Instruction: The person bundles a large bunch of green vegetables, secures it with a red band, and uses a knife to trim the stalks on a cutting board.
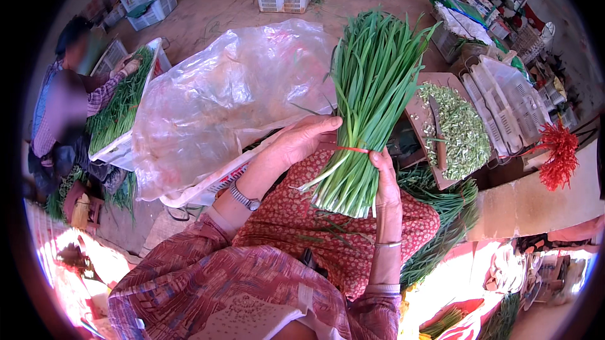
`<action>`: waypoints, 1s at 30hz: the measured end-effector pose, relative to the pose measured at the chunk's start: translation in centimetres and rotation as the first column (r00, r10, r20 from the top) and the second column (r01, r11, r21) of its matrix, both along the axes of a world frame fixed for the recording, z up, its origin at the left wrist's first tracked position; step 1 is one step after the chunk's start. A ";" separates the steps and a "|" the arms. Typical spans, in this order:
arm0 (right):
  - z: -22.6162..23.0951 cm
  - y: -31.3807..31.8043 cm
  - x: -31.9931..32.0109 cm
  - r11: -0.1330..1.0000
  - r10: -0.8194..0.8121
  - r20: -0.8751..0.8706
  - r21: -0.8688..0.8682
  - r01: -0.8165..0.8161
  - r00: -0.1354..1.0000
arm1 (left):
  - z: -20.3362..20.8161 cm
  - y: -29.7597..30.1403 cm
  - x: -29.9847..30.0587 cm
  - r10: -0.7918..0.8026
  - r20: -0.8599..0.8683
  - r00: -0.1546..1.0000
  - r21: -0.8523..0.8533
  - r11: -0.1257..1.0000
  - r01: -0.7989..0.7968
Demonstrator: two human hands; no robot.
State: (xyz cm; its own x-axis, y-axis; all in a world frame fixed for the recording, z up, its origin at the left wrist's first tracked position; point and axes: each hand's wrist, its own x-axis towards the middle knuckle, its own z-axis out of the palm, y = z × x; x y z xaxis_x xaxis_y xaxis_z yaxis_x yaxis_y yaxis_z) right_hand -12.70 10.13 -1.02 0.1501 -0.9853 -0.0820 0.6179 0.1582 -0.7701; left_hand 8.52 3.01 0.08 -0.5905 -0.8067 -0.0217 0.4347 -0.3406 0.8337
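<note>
Over my lap, between my two hands, is a thick bunch of garlic chives [376,78], green leaves fanning away from me and pale cut ends toward me. A thin red band [351,149] circles it above the stems. My left hand [309,137] holds the bunch from the left near the band, thumb on the leaves and its other fingers partly hidden. Gripping the stems from the right is my right hand [386,179], its thumb just below the band and its fingers mostly behind the bunch. A few stems stick out loosely at the lower left.
Clear plastic sheeting [233,94] spreads ahead to the left. Beyond it a person [69,97] handles chives in a white crate [162,59]. On my right, a knife [440,144] lies among trimmings on a board [446,79], above loose chives [441,226]. Red ties [558,157] hang farther right.
</note>
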 end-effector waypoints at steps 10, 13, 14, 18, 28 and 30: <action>0.6 0.1 1.4 0.998 0.031 -0.195 -0.051 -0.042 0.980 | -2.0 2.2 7.0 0.238 0.351 0.906 -0.058 0.971 -0.233; -0.1 -0.3 2.6 0.996 0.031 -0.169 -0.072 -0.044 0.985 | -1.5 3.9 4.1 0.046 0.220 0.974 -0.145 0.989 -0.014; -0.8 -0.5 2.8 0.996 0.041 -0.168 -0.069 -0.053 0.985 | -0.8 3.7 2.6 0.055 0.220 0.974 -0.141 0.990 -0.023; -1.2 0.4 3.7 0.995 0.086 -0.160 -0.028 -0.091 0.983 | 1.3 1.2 0.3 0.161 -0.086 0.983 0.044 0.987 -0.158; 4.3 0.2 -0.9 0.926 -0.371 -0.739 -0.343 0.160 0.562 | 0.6 1.8 -1.1 0.280 -0.171 0.945 0.327 0.921 -0.213; 6.6 -0.4 0.4 0.826 -0.537 -0.647 -0.535 0.179 0.541 | 0.7 2.0 -1.6 0.366 -0.136 0.921 0.217 0.918 -0.332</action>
